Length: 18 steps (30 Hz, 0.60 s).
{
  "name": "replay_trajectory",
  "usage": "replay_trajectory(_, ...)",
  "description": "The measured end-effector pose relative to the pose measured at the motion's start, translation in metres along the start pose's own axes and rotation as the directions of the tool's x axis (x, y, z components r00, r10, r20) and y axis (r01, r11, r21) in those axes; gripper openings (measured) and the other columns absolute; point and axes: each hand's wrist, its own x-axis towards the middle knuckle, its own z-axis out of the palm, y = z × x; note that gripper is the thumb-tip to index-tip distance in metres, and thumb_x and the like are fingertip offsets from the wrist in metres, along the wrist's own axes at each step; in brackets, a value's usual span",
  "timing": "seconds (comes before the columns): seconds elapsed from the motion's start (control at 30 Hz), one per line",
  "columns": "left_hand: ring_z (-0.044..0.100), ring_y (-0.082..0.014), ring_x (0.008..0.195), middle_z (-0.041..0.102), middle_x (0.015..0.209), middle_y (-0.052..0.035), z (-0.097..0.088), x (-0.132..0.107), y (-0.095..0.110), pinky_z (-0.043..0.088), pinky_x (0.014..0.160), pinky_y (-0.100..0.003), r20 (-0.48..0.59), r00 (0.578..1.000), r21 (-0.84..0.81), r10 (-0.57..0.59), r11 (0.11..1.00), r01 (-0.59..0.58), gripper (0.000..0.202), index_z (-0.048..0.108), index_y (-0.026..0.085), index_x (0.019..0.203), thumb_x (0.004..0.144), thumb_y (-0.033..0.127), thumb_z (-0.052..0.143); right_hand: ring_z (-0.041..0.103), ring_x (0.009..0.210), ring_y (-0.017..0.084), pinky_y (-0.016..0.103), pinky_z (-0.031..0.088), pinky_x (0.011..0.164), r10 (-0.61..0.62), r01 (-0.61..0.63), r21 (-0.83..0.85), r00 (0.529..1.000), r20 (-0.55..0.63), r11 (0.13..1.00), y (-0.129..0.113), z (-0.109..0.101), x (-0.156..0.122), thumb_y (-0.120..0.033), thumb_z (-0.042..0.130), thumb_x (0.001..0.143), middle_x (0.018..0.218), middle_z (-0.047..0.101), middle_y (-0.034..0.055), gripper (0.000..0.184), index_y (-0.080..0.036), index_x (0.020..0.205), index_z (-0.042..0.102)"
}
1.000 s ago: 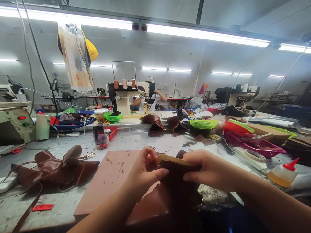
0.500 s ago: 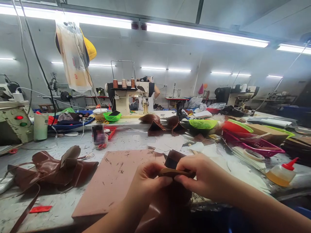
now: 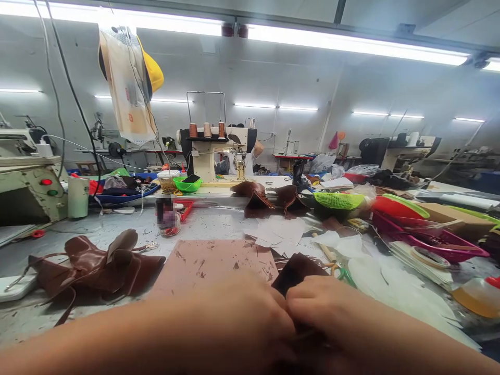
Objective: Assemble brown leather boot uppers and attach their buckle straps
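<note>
A dark brown leather piece (image 3: 297, 270) shows beyond my hands, in front of me at the bench's near edge. My right hand (image 3: 326, 307) is closed on it, knuckles up and fingers curled under. Right against it, my left hand (image 3: 250, 307) is closed too, slightly blurred, its fingertips turned down onto the leather and out of sight. Most of the leather lies hidden below the two hands. Just beyond my left hand is a pink board (image 3: 222, 258) with dark scuffs. Green-handled scissors (image 3: 346, 276) lie beyond my right hand.
Stitched brown leather parts (image 3: 97, 263) lie at left, more (image 3: 258, 200) at the back. White paper pieces (image 3: 279, 232) cover the right side, with a purple basket (image 3: 441, 242) and a glue bottle (image 3: 476, 297). A sewing machine (image 3: 203, 156) stands behind; a person sits beyond it.
My hands have turned from pinching the leather edge in plain sight to knuckles-up, lower and nearer me. My left forearm has swung across the pink board. The view has shifted a little left.
</note>
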Motion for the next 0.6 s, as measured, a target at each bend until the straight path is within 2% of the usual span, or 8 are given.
replay_trajectory(0.1, 0.045, -0.0090, 0.047, 0.058, 0.056, 0.0043, 0.003, -0.013, 0.005, 0.033, 0.045, -0.023, 0.015, 1.000, 0.095, 0.020, 0.995, -0.021, 0.018, 0.054, 0.018, 0.061, 0.076, 0.016, 0.064, 0.054, 0.057, 0.009, 0.019, 0.035, 0.054, -0.078, 0.078, 0.061, 0.997, 0.002, 0.995, 0.003, 0.006, -0.004, -0.020, 0.051, 0.087, 0.065, 0.060, -0.0024, 0.020, -0.019, 0.069, 0.057)
replay_trajectory(0.23, 0.046, -0.0092, 0.044, 0.058, 0.056, 0.0034, 0.010, -0.041, 0.004, 0.029, 0.042, -0.022, 0.048, 0.987, 0.076, -0.152, 0.986, 0.148, 0.010, 0.056, 0.018, 0.070, 0.076, 0.010, 0.060, 0.054, 0.053, 0.010, 0.023, 0.034, 0.049, -0.290, 0.298, -0.003, 0.925, -0.247, 0.955, 0.026, 0.019, -0.015, -0.032, 0.033, 0.097, 0.061, 0.061, -0.0018, 0.034, -0.022, 0.076, 0.058)
replay_trajectory(0.3, 0.052, -0.0106, 0.049, 0.061, 0.060, 0.0013, 0.010, -0.051, 0.001, 0.031, 0.045, -0.020, -0.003, 0.971, 0.024, -0.240, 0.970, 0.240, 0.008, 0.059, 0.018, 0.075, 0.080, 0.012, 0.055, 0.057, 0.057, 0.010, 0.022, 0.039, 0.056, -0.280, 0.285, -0.027, 0.917, -0.283, 0.958, 0.044, 0.015, -0.014, -0.031, 0.037, 0.096, 0.064, 0.062, -0.0026, 0.028, -0.024, 0.080, 0.059)
replay_trajectory(0.37, 0.054, -0.0122, 0.053, 0.063, 0.064, -0.0007, 0.006, -0.051, -0.005, 0.032, 0.048, -0.020, -0.073, 0.938, -0.054, -0.339, 0.940, 0.336, 0.012, 0.061, 0.018, 0.077, 0.081, 0.015, 0.051, 0.059, 0.062, 0.011, 0.024, 0.042, 0.074, -0.236, 0.217, -0.092, 0.909, -0.343, 0.972, 0.064, 0.006, -0.006, -0.027, 0.047, 0.092, 0.068, 0.064, -0.0038, 0.016, -0.024, 0.082, 0.059)
replay_trajectory(0.43, 0.054, -0.0144, 0.056, 0.063, 0.066, -0.0019, -0.001, -0.039, -0.017, 0.032, 0.051, -0.022, -0.158, 0.873, -0.119, -0.462, 0.886, 0.447, 0.016, 0.063, 0.018, 0.078, 0.082, 0.017, 0.047, 0.061, 0.069, 0.014, 0.035, 0.037, 0.091, -0.232, 0.125, -0.226, 0.805, -0.546, 0.966, 0.081, -0.001, 0.009, -0.026, 0.055, 0.087, 0.074, 0.065, -0.0023, 0.008, -0.024, 0.082, 0.059)
replay_trajectory(0.53, 0.052, -0.0170, 0.058, 0.059, 0.065, -0.0018, -0.013, -0.009, -0.045, 0.032, 0.050, -0.024, -0.247, 0.728, -0.293, -0.640, 0.765, 0.573, 0.018, 0.062, 0.018, 0.077, 0.081, 0.025, 0.046, 0.057, 0.096, 0.025, 0.048, 0.034, 0.094, -0.156, -0.163, -0.265, 0.489, -0.858, 0.950, 0.082, 0.015, 0.028, -0.027, 0.053, 0.086, 0.100, 0.063, 0.0078, 0.012, -0.021, 0.094, 0.062)
replay_trajectory(0.57, 0.051, -0.0163, 0.056, 0.058, 0.062, -0.0011, -0.016, 0.000, -0.055, 0.032, 0.049, -0.024, -0.255, 0.689, -0.405, -0.679, 0.722, 0.562, 0.018, 0.061, 0.017, 0.073, 0.080, 0.026, 0.046, 0.056, 0.099, 0.026, 0.047, 0.036, 0.092, -0.127, -0.144, -0.227, 0.500, -0.856, 0.963, 0.075, 0.028, 0.030, -0.027, 0.053, 0.086, 0.104, 0.062, 0.0085, 0.014, -0.021, 0.094, 0.062)
replay_trajectory(0.6, 0.050, -0.0158, 0.055, 0.056, 0.062, -0.0009, -0.016, 0.008, -0.064, 0.033, 0.050, -0.024, -0.290, 0.653, -0.495, -0.700, 0.693, 0.523, 0.018, 0.059, 0.016, 0.070, 0.079, 0.025, 0.047, 0.057, 0.097, 0.025, 0.043, 0.041, 0.088, -0.084, -0.057, -0.146, 0.598, -0.797, 0.988, 0.066, 0.045, 0.030, -0.030, 0.052, 0.087, 0.101, 0.063, 0.0072, 0.013, -0.023, 0.089, 0.063)
